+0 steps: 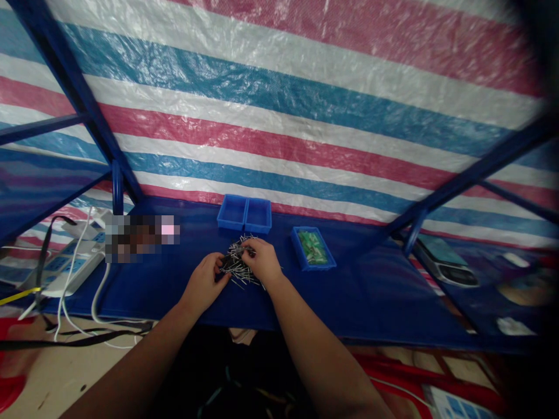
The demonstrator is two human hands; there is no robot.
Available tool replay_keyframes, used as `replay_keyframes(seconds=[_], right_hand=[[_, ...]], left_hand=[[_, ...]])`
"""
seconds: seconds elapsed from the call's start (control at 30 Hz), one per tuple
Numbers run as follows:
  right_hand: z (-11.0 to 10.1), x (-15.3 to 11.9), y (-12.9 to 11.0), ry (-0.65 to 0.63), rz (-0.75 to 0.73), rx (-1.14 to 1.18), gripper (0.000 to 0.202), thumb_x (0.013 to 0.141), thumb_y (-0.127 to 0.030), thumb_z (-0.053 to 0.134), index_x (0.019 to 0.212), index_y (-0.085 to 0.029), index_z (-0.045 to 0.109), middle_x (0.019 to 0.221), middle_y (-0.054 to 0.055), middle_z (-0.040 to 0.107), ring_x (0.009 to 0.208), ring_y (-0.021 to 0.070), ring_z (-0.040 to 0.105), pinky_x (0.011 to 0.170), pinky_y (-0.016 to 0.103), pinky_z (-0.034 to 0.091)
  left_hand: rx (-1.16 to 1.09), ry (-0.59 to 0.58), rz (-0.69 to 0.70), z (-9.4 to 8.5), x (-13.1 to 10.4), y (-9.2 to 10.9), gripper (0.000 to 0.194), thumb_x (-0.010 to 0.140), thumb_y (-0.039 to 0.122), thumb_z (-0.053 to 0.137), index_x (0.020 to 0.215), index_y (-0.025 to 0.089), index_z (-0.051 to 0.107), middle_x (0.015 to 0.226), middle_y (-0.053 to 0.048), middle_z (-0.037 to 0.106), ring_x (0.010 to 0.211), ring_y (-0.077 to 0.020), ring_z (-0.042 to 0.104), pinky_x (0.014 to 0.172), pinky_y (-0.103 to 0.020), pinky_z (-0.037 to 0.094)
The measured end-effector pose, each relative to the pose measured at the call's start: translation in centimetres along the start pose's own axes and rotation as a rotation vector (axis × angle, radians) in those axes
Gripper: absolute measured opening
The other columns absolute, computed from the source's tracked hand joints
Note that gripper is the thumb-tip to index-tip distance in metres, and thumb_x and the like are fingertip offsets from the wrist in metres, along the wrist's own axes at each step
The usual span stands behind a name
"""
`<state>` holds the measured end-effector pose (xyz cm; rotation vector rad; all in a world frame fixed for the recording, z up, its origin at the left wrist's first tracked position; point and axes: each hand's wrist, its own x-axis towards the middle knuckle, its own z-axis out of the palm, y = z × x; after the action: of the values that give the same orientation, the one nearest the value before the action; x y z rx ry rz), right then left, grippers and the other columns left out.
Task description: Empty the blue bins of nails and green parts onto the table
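Counter (371, 297): blue; we work at its middle.
Pins (239, 263): a loose heap (thin, silvery) between our hands, near two blue trays (245, 213).
Right hand (262, 261): fingers pinched on pins atop the heap.
Left hand (203, 284): fingers curled, touching the heap's edge.

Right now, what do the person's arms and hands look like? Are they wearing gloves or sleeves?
No gloves and no sleeves show. The left hand and the right hand are bare, and both forearms are bare all the way to the bottom edge of the picture. No watch, ring or bracelet can be seen, and there are no marks on them that I can make out.
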<state>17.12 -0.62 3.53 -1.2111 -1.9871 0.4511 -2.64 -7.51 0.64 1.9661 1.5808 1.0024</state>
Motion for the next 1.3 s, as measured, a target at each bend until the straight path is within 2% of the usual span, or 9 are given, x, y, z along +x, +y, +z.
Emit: replay_keyframes(seconds=[0.17,0.33,0.5,0.57,0.7,0.83,0.93,1.13,1.3], right_hand=[[0.5,-0.2,-0.6,-0.021,-0.140,0.074,0.025,0.080,-0.006,0.060,0.096,-0.020,0.073,0.094,0.005,0.072,0.090,0.0184,0.068,0.087,0.030,0.053],[1.3,-0.3,-0.8,-0.090,-0.239,0.062,0.026,0.082,-0.008,0.062,0.101,-0.022,0.072,0.102,0.006,0.072,0.099,0.0193,0.067,0.094,0.033,0.053],[0.2,-0.4,-1.5,-0.148,-0.312,0.043,0.031,0.083,-0.014,0.065,0.112,-0.023,0.070,0.116,0.008,0.068,0.112,0.0216,0.062,0.102,0.038,0.048],[-1.2,-0.7,-2.0,-0.141,-0.276,0.027,0.032,0.085,-0.016,0.063,0.116,-0.023,0.068,0.118,0.008,0.066,0.115,0.0219,0.059,0.104,0.039,0.046],[-4.6,-2.7,-1.9,-0.059,-0.088,-0.038,0.032,0.087,-0.020,0.063,0.119,-0.023,0.065,0.117,0.009,0.064,0.113,0.0244,0.058,0.102,0.041,0.047],[-7.6,-6.7,0.0,0.026,0.065,-0.154,0.029,0.088,-0.021,0.060,0.117,-0.022,0.064,0.115,0.010,0.062,0.111,0.0265,0.058,0.102,0.043,0.047],[-9.0,-9.7,1.5,0.070,0.151,-0.263,0.027,0.087,-0.021,0.058,0.114,-0.021,0.064,0.115,0.011,0.063,0.111,0.0275,0.058,0.102,0.044,0.047],[-9.3,-12.7,2.9,0.053,0.287,-0.409,0.036,0.085,-0.020,0.055,0.119,-0.017,0.064,0.114,0.014,0.062,0.105,0.0296,0.060,0.098,0.048,0.050],[-8.7,-12.7,3.4,0.062,0.316,-0.400,0.032,0.089,-0.021,0.053,0.116,-0.020,0.068,0.111,0.012,0.063,0.100,0.0270,0.064,0.096,0.044,0.053]], left_hand=[[0.023,0.048,0.035,0.1,0.0,-0.2,0.052,0.082,0.026,0.070,0.130,0.020,0.048,0.105,-0.006,0.058,0.081,-0.0187,0.060,0.080,-0.038,0.056],[0.141,0.144,0.133,-0.2,0.2,0.2,0.058,0.080,0.027,0.071,0.132,0.020,0.047,0.125,-0.013,0.056,0.117,-0.0304,0.055,0.101,-0.049,0.048],[0.260,0.128,0.135,-0.3,0.1,0.5,0.067,0.080,0.030,0.069,0.142,0.023,0.045,0.140,-0.014,0.052,0.130,-0.0348,0.049,0.109,-0.054,0.041],[0.283,0.088,0.130,-0.3,0.1,0.5,0.069,0.082,0.031,0.066,0.147,0.025,0.041,0.148,-0.013,0.048,0.136,-0.0358,0.045,0.112,-0.055,0.039],[0.325,0.020,0.118,0.0,0.1,0.3,0.068,0.086,0.032,0.062,0.150,0.029,0.039,0.157,-0.011,0.040,0.144,-0.0371,0.037,0.117,-0.061,0.031],[0.323,-0.026,0.102,0.1,0.2,0.3,0.065,0.086,0.030,0.061,0.149,0.029,0.041,0.160,-0.011,0.038,0.148,-0.0367,0.031,0.119,-0.064,0.026],[0.321,-0.073,0.112,-0.2,0.7,0.4,0.068,0.083,0.031,0.064,0.148,0.030,0.042,0.161,-0.011,0.035,0.150,-0.0384,0.027,0.118,-0.068,0.021],[0.312,-0.191,0.176,-1.1,2.7,0.1,0.078,0.076,0.032,0.070,0.149,0.032,0.042,0.163,-0.010,0.031,0.151,-0.0424,0.021,0.117,-0.073,0.016],[0.288,-0.263,0.171,-1.1,3.7,0.3,0.065,0.083,0.035,0.066,0.145,0.035,0.046,0.161,-0.008,0.036,0.151,-0.0405,0.024,0.114,-0.078,0.011]])
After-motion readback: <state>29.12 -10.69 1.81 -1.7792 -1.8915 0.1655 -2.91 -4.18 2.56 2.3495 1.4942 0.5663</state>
